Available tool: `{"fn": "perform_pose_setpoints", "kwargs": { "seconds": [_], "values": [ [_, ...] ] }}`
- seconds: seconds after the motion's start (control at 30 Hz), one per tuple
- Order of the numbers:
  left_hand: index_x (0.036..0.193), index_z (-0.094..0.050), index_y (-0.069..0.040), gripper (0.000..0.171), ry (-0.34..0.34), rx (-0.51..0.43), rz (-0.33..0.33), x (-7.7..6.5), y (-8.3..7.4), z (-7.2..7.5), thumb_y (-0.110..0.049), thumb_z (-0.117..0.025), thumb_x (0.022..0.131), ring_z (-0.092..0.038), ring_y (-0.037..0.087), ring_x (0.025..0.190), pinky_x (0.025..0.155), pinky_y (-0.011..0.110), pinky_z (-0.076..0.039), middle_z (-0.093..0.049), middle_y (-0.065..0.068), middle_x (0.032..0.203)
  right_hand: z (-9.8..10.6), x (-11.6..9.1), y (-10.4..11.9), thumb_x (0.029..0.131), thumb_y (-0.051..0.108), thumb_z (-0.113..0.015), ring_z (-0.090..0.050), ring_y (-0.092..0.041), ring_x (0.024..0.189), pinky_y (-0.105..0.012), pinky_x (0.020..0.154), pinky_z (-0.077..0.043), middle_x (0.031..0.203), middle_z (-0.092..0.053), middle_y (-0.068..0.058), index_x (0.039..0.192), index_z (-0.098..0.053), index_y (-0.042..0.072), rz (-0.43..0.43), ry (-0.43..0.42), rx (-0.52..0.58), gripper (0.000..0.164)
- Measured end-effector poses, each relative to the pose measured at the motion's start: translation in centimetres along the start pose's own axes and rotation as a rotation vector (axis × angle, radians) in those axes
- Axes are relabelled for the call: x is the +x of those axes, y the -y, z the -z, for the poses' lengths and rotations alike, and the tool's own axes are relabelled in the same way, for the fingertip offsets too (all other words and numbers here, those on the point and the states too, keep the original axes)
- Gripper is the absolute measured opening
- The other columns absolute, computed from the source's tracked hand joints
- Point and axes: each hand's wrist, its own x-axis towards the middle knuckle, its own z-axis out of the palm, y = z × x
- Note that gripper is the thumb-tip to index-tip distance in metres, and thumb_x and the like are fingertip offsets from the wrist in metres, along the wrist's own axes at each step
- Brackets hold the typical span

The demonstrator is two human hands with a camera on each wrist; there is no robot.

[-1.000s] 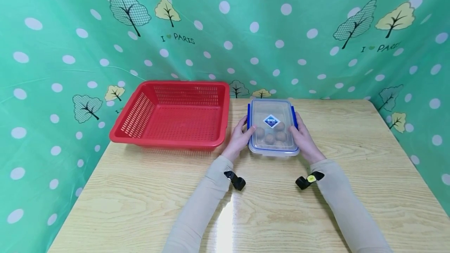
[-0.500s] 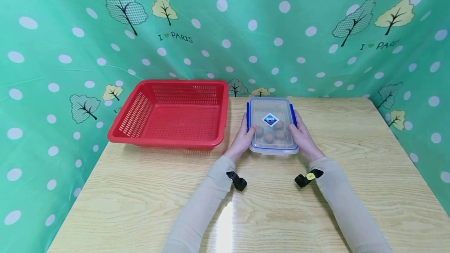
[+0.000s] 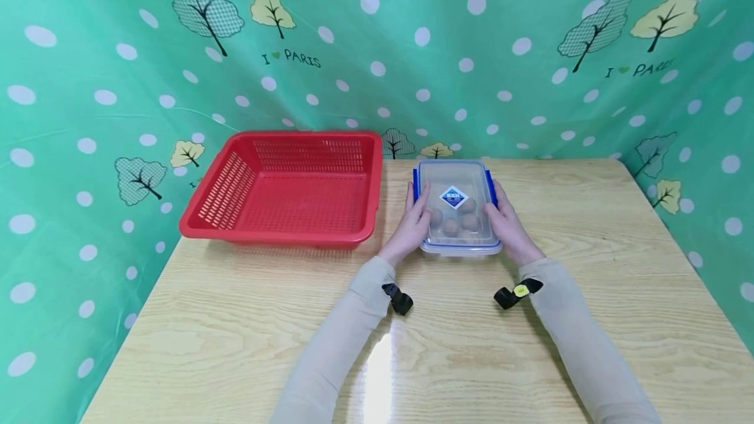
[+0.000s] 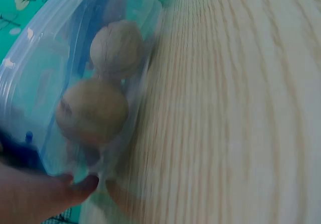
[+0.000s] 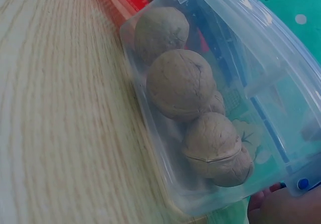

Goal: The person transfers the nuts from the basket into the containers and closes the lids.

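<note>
A clear plastic food container [image 3: 438, 175] with a transparent lid and blue side clips stands at the back of the table, right of centre. Several walnuts [image 5: 180, 85] lie inside, mostly toward its near end. My left hand [image 3: 408, 228] holds the container's left side, thumb over the lid's edge. On the opposite side my right hand [image 3: 511, 228] grips the wall, its thumb on the lid. In the left wrist view, a finger [image 4: 40, 194] touches the side below a blue clip. Whether the base touches the table is hard to tell.
A red slotted plastic basket [image 3: 283, 237] sits to the left of the container, nothing visible in it. Both stand on a light wooden table [image 3: 235, 332]. A green dotted curtain [image 3: 353, 31] hangs behind and at the sides.
My left hand's thumb has moved farther up over the lid's left edge. Container and hands sit slightly higher in the view, as does the whole scene. The right hand keeps its hold.
</note>
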Motion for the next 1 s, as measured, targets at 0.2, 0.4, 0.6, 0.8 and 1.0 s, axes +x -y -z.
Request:
{"fn": "perform_pose_setpoints", "kwargs": {
  "seconds": [0.2,0.4,0.6,0.8,1.0],
  "values": [
    [0.156,-0.001,-0.013,0.067,-0.017,0.065,-0.036,0.1,-0.1,0.0,-0.007,-0.037,0.1,0.009,0.018,0.144,0.115,0.034,-0.005,0.016,0.009,0.159,0.1,0.1,0.1,0.102,0.015,-0.03,0.004,-0.025,0.144,-0.045,0.114,0.001,0.161,0.005,-0.007,0.154,0.012,0.022,0.002,0.013,0.003,0.067],
    [0.155,0.004,-0.011,0.071,-0.004,0.011,-0.026,0.3,0.1,0.2,-0.007,-0.039,0.099,0.01,0.018,0.144,0.115,0.034,-0.002,0.016,0.007,0.159,0.0,-0.1,0.2,0.102,0.013,-0.03,0.004,-0.026,0.144,-0.044,0.114,0.0,0.161,0.005,-0.007,0.154,0.012,0.023,-0.003,0.013,0.028,0.068],
    [0.154,0.003,-0.006,0.071,-0.024,0.033,-0.015,0.4,0.2,0.3,-0.008,-0.041,0.098,0.007,0.017,0.145,0.115,0.03,-0.002,0.01,0.009,0.16,0.3,-0.2,0.5,0.101,0.012,-0.032,0.005,-0.025,0.144,-0.045,0.114,-0.001,0.161,0.007,-0.005,0.154,0.012,0.026,-0.031,0.032,0.036,0.07],
    [0.154,-0.004,-0.003,0.07,-0.008,0.183,-0.023,0.2,-0.5,0.9,-0.013,-0.045,0.099,0.0,0.017,0.145,0.114,0.027,-0.007,0.002,0.011,0.16,0.7,-0.9,1.1,0.099,0.013,-0.041,-0.007,-0.036,0.144,-0.051,0.113,-0.012,0.159,-0.003,-0.018,0.156,0.004,0.019,-0.05,-0.013,-0.038,0.073],
    [0.153,-0.007,0.001,0.071,0.022,0.321,-0.042,0.0,-2.9,2.0,-0.017,-0.049,0.099,-0.001,0.025,0.146,0.115,0.033,-0.01,0.002,0.017,0.159,2.3,-1.0,0.7,0.099,0.014,-0.051,-0.019,-0.041,0.14,-0.055,0.11,-0.023,0.153,-0.021,-0.028,0.155,-0.01,0.007,0.08,-0.033,-0.215,0.07]
  ]
}}
